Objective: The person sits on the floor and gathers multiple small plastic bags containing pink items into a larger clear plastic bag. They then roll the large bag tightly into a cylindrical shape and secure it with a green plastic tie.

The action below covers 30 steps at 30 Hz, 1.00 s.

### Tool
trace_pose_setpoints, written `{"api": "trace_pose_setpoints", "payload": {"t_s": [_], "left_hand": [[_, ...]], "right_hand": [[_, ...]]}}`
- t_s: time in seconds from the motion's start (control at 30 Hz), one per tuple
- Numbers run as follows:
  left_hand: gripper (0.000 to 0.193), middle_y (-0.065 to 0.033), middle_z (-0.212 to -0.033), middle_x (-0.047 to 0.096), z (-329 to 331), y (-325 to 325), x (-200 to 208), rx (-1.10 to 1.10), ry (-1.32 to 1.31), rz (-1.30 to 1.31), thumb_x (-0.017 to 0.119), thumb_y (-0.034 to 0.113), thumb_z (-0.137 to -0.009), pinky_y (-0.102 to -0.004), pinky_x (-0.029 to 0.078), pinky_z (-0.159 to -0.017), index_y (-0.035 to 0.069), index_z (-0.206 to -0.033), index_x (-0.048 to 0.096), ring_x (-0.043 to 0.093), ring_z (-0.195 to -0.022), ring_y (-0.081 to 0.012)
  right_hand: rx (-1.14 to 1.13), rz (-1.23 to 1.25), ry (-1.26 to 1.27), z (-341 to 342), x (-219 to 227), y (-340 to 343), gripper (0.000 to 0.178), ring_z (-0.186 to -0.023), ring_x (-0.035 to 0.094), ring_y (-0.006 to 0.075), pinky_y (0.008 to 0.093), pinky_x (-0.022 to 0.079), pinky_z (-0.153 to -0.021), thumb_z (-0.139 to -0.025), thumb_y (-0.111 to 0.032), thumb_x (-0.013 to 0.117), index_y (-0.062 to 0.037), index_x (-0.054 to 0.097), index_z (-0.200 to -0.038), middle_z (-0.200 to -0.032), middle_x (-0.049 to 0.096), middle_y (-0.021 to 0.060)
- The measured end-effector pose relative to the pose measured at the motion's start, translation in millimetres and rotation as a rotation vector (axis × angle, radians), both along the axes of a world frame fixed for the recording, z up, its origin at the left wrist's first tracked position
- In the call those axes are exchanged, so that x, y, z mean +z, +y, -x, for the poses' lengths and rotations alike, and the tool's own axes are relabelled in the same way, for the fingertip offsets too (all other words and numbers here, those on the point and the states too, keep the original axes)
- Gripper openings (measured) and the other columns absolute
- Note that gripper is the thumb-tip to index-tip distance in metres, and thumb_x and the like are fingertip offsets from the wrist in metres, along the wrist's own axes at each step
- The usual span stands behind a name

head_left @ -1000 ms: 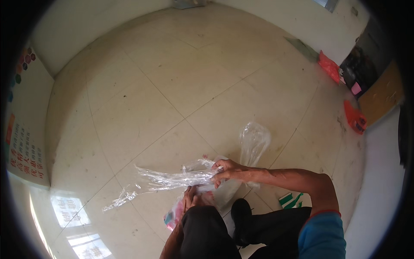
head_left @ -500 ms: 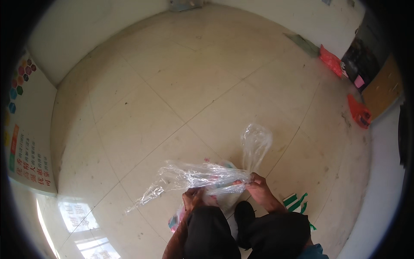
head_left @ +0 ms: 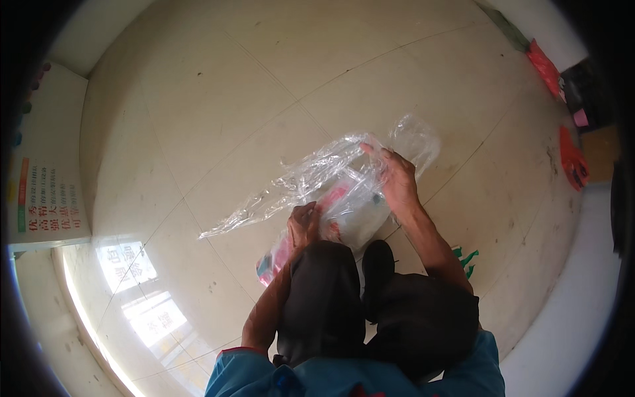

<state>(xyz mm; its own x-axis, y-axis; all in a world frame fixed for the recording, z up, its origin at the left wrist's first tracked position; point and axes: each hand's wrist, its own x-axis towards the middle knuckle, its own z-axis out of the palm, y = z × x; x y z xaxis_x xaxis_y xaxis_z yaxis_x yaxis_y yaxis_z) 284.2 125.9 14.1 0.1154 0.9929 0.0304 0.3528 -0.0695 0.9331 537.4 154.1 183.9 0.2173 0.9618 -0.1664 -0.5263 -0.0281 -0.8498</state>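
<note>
A crinkled see-through plastic bag (head_left: 311, 173) stretches across in front of my knees, its thin tail trailing to the left. My left hand (head_left: 303, 223) is closed with curled fingers at the bag's near edge, beside my left knee. Farther out, my right hand (head_left: 399, 178) pinches the bag's upper right part, which puffs out past the fingers. Underneath lies a white bundle (head_left: 360, 221) with red and pink patches, partly covered by the plastic. A pink-and-white wrapped end (head_left: 276, 257) pokes out left of my left forearm; whether it belongs to the same bundle, I cannot tell.
A dark shoe (head_left: 378, 268) stands just right of the bundle. Green-and-white scraps (head_left: 468, 259) lie on the tiled floor beyond my right forearm. Red plastic bags (head_left: 573, 162) and a brown box (head_left: 598, 155) line the right wall. A printed board (head_left: 53, 165) leans at the left.
My right hand has moved forward, away from me, lifting and spreading the plastic. More of the bundle beneath shows. The view has tilted, bringing my sleeves into sight.
</note>
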Motion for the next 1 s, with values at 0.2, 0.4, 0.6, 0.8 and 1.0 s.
{"api": "trace_pose_setpoints", "payload": {"t_s": [0.2,0.4,0.6,0.8,1.0], "left_hand": [[0.030,-0.0180,-0.106,0.069,-13,2,22,0.112,-0.150,0.264,0.070,0.015,-0.085,-0.0347,0.051,-0.089,-0.003,-0.108,0.070,0.066,-0.100,-0.0249],[0.031,-0.0210,-0.101,0.068,-17,1,13,0.154,-0.071,0.166,0.065,0.016,-0.084,-0.0369,0.053,-0.080,0.000,-0.109,0.070,0.068,-0.091,-0.0311],[0.027,-0.0170,-0.090,0.066,-14,0,8,0.177,0.094,0.044,0.066,0.016,-0.083,-0.0381,0.052,-0.072,0.005,-0.107,0.072,0.066,-0.080,-0.0320],[0.028,-0.0161,-0.091,0.066,-18,-1,11,0.161,0.145,0.016,0.067,0.017,-0.083,-0.0385,0.052,-0.072,0.006,-0.108,0.072,0.066,-0.081,-0.0320],[0.026,-0.0155,-0.092,0.066,-22,2,3,0.123,0.106,-0.059,0.070,0.016,-0.083,-0.0372,0.052,-0.071,0.006,-0.108,0.072,0.066,-0.081,-0.0302]], "right_hand": [[-0.312,-0.753,-1.417,7,104,5,0.047,-0.129,0.049,0.0352,0.0455,0.039,-0.107,-0.081,-0.009,0.073,0.0027,0.060,-0.124,-0.124,0.063,0.0179],[-0.826,0.023,-0.999,-91,57,-65,0.040,-0.117,0.058,0.0231,0.0392,0.049,-0.094,-0.090,-0.019,0.069,0.0035,0.060,-0.122,-0.126,0.061,0.0163],[-0.537,0.225,-0.792,-71,29,-42,0.041,-0.107,0.063,0.0212,0.0339,0.053,-0.085,-0.094,-0.032,0.062,0.0017,0.062,-0.118,-0.116,0.064,0.0127],[0.179,0.576,-1.253,-138,-38,36,0.071,-0.098,0.065,0.0262,0.0371,0.048,-0.083,-0.082,-0.065,0.063,0.0047,0.065,-0.099,-0.095,0.067,0.0178],[0.457,0.502,-1.443,-124,-162,28,0.067,-0.077,0.066,0.0352,0.0418,0.051,-0.074,-0.077,-0.054,0.073,0.0096,0.063,-0.096,-0.081,0.067,0.0226]]}}
